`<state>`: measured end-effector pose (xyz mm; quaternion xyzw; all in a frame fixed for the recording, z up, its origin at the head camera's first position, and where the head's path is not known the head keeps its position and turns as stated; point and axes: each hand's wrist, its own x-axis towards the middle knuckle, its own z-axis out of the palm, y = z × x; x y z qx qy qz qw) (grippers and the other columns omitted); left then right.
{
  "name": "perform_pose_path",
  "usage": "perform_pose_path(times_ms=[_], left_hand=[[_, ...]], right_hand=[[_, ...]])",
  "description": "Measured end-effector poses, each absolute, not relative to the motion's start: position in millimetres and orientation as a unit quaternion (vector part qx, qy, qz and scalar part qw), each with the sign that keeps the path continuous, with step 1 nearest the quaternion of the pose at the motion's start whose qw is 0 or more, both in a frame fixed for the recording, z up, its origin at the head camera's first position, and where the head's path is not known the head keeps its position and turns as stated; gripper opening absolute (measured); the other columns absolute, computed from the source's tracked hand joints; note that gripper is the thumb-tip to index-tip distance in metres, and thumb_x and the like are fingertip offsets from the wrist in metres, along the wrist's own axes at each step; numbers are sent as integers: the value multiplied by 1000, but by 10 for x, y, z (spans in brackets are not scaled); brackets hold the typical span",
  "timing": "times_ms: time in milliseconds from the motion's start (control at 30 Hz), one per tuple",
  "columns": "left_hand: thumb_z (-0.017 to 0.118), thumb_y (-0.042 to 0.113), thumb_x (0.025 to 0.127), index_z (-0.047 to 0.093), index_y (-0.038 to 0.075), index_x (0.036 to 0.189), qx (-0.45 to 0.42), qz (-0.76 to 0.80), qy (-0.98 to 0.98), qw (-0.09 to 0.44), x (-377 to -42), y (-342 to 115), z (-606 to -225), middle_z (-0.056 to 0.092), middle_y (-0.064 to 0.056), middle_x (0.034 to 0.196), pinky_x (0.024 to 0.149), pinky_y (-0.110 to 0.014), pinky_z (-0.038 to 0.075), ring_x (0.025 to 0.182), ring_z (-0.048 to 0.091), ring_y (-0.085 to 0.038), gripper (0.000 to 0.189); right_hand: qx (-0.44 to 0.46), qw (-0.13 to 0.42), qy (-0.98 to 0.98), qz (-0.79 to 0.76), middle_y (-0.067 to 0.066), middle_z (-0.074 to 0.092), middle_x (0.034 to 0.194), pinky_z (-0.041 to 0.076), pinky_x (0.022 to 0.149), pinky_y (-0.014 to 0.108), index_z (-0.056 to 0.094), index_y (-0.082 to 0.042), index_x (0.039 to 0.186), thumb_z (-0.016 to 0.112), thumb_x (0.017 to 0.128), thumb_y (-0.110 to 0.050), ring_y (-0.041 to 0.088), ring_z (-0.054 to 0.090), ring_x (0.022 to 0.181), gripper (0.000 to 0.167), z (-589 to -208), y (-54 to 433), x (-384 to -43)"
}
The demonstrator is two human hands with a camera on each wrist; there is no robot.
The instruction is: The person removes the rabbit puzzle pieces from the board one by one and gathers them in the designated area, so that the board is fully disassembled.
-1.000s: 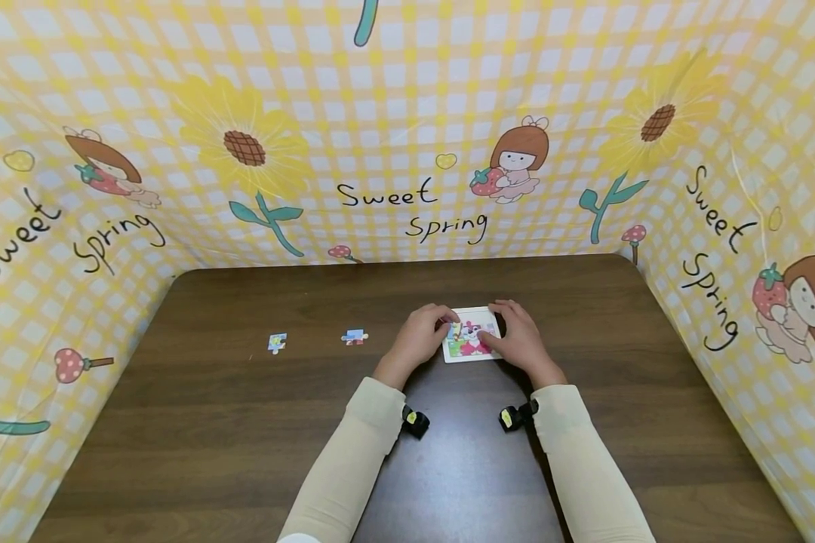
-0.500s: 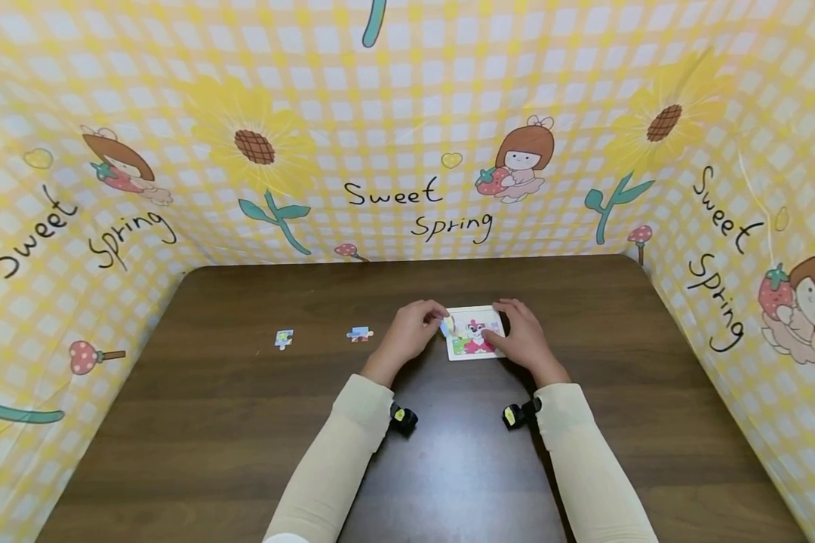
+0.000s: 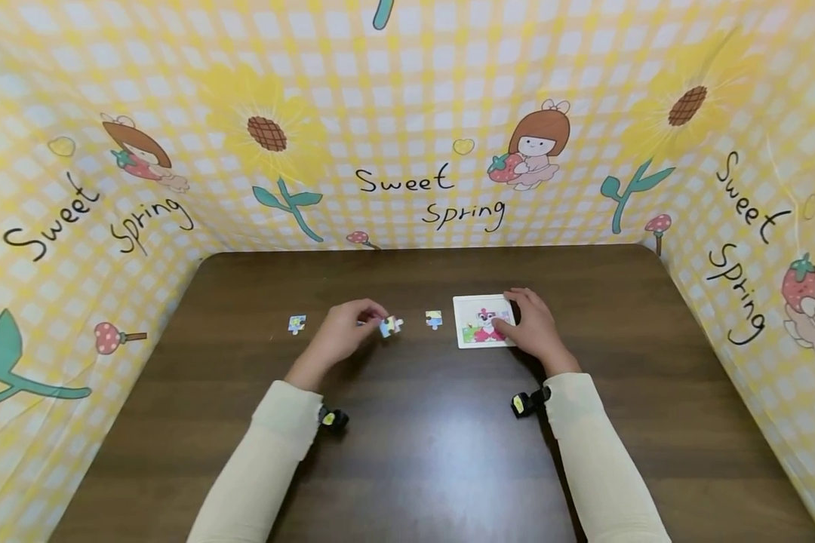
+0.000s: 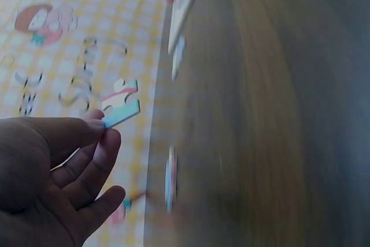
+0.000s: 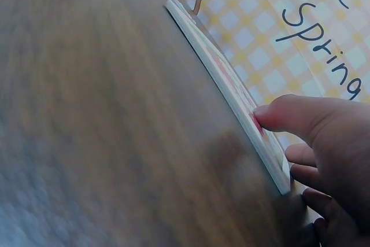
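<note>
A blue-and-yellow jigsaw piece (image 3: 296,324) lies leftmost on the brown worktop (image 3: 407,467); the left hand (image 3: 339,332) pinches a blue-and-cream jigsaw piece (image 3: 389,327), left of a loose second piece (image 3: 434,320) and the white-framed puzzle tray (image 3: 458,326), its right side gripped by the right hand (image 3: 533,323).

Pinches with the left hand (image 3: 339,332), angled toward two o'clock; points the right hand (image 3: 535,324) toward eleven o'clock, with thumb (image 3: 505,329) spread.
</note>
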<state>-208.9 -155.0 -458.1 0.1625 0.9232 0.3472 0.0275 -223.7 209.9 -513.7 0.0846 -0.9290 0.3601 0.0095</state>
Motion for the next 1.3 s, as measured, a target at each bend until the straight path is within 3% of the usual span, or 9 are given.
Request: perform_pose_path(times_ms=[300,633,1100,1300], left_hand=[[61,19,98,71,14,107,128,322,936,57,-1791,-2366,-4528,69,-2,102,80,-40,52,94,64,-20,15],[62,17,97,71,13,103,131,308,937,99,-1705,-3009,-4584,68,-1,97,80,-40,49,91,61,-19,11],[61,10,95,71,15,96,167,237,945,151,-1810,-3194,-4511,66,3,91,77,-40,44,86,56,-17,11],[61,8,95,71,14,94,171,225,947,150,-1823,-3185,-4521,66,4,89,76,-39,44,83,56,-16,12]], right_hand=[[80,4,-932,354,19,34,150,23,110,57,46,-2,142,70,89,-34,39,28,139,66,-5129,2107,-2249],[81,-3,-930,358,18,32,151,23,111,57,45,-4,143,69,90,-34,39,25,140,66,-5145,2082,-2244],[75,-1,-933,352,20,33,151,22,110,59,45,-3,142,70,88,-35,41,25,139,67,-5122,2104,-2226],[76,-2,-933,351,19,32,151,22,110,58,45,-4,143,70,89,-36,41,25,139,67,-5126,2105,-2228]])
